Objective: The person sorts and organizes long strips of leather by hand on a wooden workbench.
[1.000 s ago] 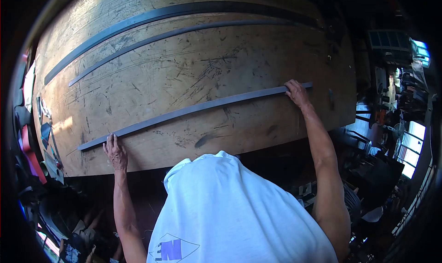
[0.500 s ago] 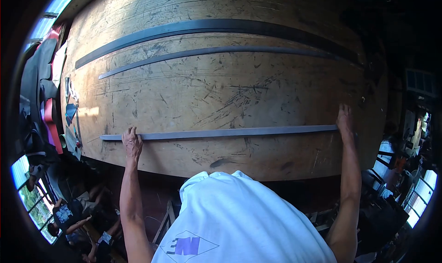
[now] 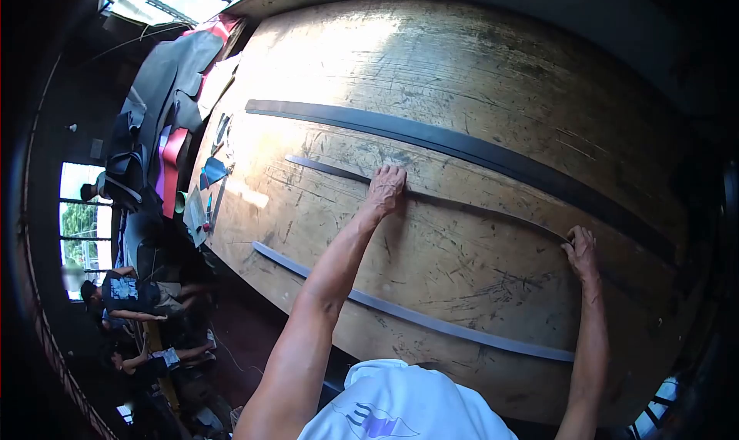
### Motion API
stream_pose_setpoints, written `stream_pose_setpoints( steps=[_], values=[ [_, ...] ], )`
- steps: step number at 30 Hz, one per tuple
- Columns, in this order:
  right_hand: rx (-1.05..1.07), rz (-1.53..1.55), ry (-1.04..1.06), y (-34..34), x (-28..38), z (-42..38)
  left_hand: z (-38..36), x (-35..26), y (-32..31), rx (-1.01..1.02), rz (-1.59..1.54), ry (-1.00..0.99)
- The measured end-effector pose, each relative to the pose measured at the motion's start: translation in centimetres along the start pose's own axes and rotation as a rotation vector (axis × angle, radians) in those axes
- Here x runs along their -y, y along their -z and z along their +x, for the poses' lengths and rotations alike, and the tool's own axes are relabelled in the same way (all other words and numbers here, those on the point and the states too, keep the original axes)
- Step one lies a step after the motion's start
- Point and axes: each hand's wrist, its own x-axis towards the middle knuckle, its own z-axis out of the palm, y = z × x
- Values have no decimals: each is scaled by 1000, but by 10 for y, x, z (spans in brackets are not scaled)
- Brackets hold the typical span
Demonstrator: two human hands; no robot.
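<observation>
Pressing flat with fingers together, the left hand [image 3: 386, 187] rests on the thin dark strip [image 3: 431, 198] across the scratched wooden table [image 3: 477, 70]. The right hand [image 3: 582, 249] meets its far end, grip unclear. A grey strip [image 3: 400, 311] lies nearer, a wide black band [image 3: 462, 147] beyond.

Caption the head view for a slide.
Both hands, left and right, rest on the middle strip lying on the scratched wooden table.

No legible text on shirt [image 3: 400, 409]

The table [image 3: 477, 78] is scratched, worn wood; the thin strip [image 3: 462, 203] looks matt dark rubbery.
</observation>
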Motion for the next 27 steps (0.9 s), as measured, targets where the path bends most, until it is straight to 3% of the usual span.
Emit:
stream_pose_setpoints(
  steps=[4, 7, 10, 13, 16, 18, 22, 27],
  values=[
    [26, 2, 108, 0, -4, -37, -33, 13, -23, -29, -38, -17],
    [12, 80, 48, 1, -31, -76, -71, 37, -19, 0, -42, -47],
    [64, 140, -191, 16, -65, -122, -113, 77, -29, 62, -21, -19],
    [16, 215, -289, 43, -67, -155, -145, 90, -19, 71, -75, 28],
    [-143, 106, -127, 40, -28, -169, -162, 73, 0, 52, -145, 34],
    [-235, 114, 110, 21, 8, -162, -159, 60, 13, 34, -126, -9],
    [-129, 33, 132, -16, 53, -155, -154, 42, 69, -64, -34, -35],
    [-178, -32, 145, -48, 36, -146, -163, 37, 130, -237, 34, -67]
  ],
)
